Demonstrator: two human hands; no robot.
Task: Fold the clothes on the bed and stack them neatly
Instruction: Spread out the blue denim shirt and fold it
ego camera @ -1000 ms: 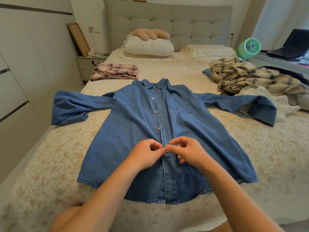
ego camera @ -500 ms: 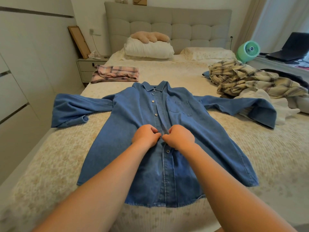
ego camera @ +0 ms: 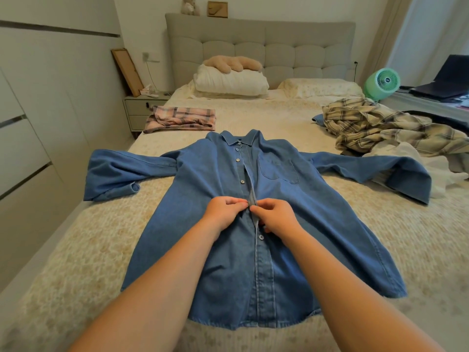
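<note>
A blue denim shirt (ego camera: 317, 224) lies face up on the bed (ego camera: 76, 250), sleeves spread to both sides, collar toward the headboard. My left hand (ego camera: 224, 212) and my right hand (ego camera: 276, 215) meet at the button placket near mid-chest, each pinching one edge of the front. The placket is closed below my hands and gapes slightly above them. A folded pink plaid garment (ego camera: 181, 118) rests at the bed's far left. A crumpled beige plaid shirt (ego camera: 385, 128) and a white garment (ego camera: 418, 161) are piled at the right.
Pillows (ego camera: 231, 81) and a plush toy (ego camera: 232, 63) sit by the padded headboard. A nightstand (ego camera: 138, 110) stands at the far left, wardrobe doors line the left wall. A green fan (ego camera: 382, 83) and a laptop (ego camera: 449, 77) are at the right.
Both hands have moved up the placket toward the collar, from the lower front to mid-chest. The button they worked on earlier now shows fastened below them.
</note>
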